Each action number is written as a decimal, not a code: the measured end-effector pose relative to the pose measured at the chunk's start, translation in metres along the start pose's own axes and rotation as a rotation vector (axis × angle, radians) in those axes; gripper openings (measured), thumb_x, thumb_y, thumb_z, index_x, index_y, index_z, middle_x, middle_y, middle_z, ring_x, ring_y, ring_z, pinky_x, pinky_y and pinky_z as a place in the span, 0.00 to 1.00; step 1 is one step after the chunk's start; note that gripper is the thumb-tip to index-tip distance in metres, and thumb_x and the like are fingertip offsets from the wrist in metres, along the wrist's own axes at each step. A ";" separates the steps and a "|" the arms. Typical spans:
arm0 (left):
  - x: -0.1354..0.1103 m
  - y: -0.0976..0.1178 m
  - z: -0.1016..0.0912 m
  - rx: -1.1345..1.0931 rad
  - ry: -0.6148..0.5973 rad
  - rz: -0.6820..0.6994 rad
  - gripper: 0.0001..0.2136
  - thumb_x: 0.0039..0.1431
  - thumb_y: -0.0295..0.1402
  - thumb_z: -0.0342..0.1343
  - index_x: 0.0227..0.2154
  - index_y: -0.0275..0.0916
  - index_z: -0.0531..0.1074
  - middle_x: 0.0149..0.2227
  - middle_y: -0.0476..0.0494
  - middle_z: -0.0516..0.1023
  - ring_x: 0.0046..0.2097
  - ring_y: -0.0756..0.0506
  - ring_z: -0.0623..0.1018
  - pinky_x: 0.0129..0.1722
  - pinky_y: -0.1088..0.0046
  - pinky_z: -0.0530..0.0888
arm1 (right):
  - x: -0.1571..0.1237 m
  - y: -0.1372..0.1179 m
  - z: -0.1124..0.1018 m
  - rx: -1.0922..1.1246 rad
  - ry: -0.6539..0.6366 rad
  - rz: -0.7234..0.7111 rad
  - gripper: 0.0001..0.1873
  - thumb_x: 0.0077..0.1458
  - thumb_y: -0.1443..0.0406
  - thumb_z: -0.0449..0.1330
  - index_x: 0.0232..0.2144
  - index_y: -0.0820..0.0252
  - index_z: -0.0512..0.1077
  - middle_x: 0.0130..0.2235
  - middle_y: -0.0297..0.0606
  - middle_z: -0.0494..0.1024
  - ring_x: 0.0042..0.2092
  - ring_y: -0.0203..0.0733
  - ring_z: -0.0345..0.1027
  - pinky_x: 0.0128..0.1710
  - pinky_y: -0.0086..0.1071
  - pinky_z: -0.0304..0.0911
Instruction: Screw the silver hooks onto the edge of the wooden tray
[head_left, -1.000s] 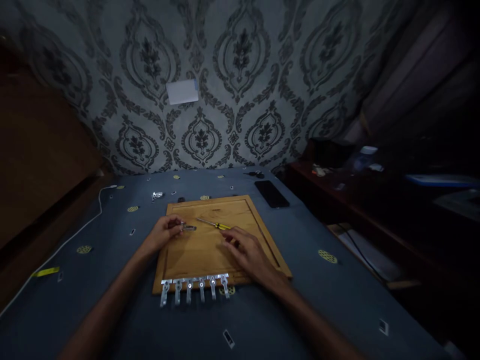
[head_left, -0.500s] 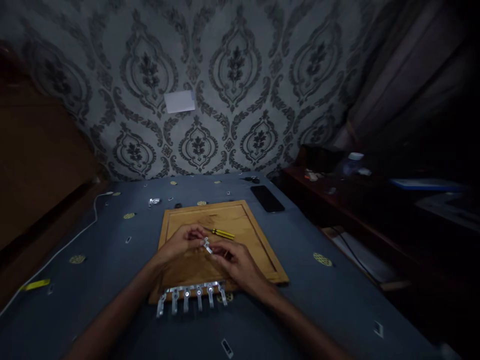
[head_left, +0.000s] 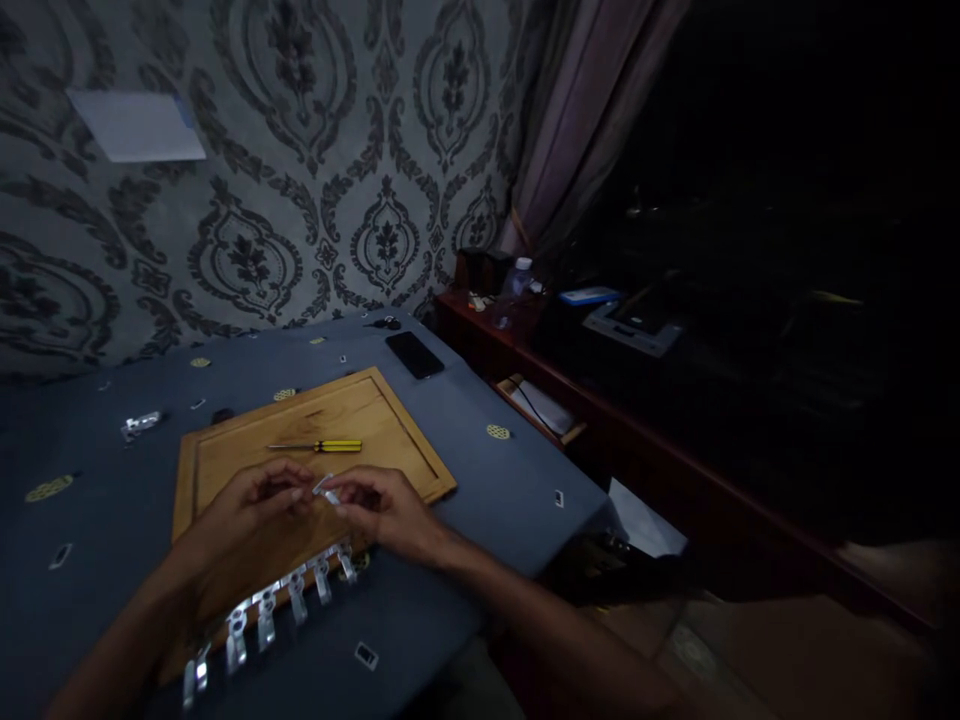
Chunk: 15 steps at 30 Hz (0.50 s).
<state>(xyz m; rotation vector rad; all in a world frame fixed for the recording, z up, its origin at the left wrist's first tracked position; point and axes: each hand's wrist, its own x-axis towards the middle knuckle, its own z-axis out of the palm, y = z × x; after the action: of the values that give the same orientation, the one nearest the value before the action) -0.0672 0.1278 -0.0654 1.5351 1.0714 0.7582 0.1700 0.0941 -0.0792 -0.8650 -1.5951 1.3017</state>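
Note:
My right hand [head_left: 386, 510] pinches a small bent silvery metal piece [head_left: 330, 493] above the wooden board [head_left: 375, 400]. My left hand [head_left: 259, 500] is at the piece's left end, its fingers curled together; whatever they hold is too small to make out. Behind my hands, a screwdriver [head_left: 337, 446] with a yellow and black handle lies on the board, its shaft pointing left. Along the board's near edge runs a row of several similar silvery metal pieces [head_left: 266, 615], partly overhanging the cloth.
A black phone [head_left: 415, 355] lies on the blue patterned cloth [head_left: 465, 500] behind the board. More silvery metal parts [head_left: 141, 425] lie at the left. On the dark red furniture [head_left: 480, 310] at right stands a clear bottle [head_left: 516, 280]. The cloth-covered surface drops off at right.
My view has swung to the right, so the board and hands appear further left. Both hands stay close together around the metal piece, with the left fingertips slightly further from it.

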 end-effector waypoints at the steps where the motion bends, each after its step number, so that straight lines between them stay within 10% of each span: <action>1: 0.000 0.001 -0.001 0.018 -0.005 0.008 0.19 0.54 0.48 0.69 0.39 0.39 0.78 0.35 0.42 0.83 0.37 0.43 0.83 0.38 0.69 0.80 | -0.005 -0.002 -0.003 0.003 0.028 0.003 0.15 0.57 0.61 0.66 0.46 0.56 0.82 0.34 0.34 0.78 0.35 0.36 0.68 0.36 0.29 0.66; 15: -0.006 0.013 0.008 0.139 -0.132 -0.019 0.17 0.62 0.46 0.62 0.42 0.37 0.80 0.43 0.40 0.84 0.47 0.42 0.82 0.53 0.64 0.77 | -0.082 0.001 -0.014 0.071 0.234 0.182 0.18 0.62 0.54 0.64 0.51 0.53 0.75 0.34 0.32 0.72 0.30 0.34 0.65 0.29 0.28 0.64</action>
<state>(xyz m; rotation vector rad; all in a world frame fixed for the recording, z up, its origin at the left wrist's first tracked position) -0.0594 0.1191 -0.0539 1.6658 1.0562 0.5707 0.2137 0.0248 -0.0959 -1.0956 -1.3049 1.3209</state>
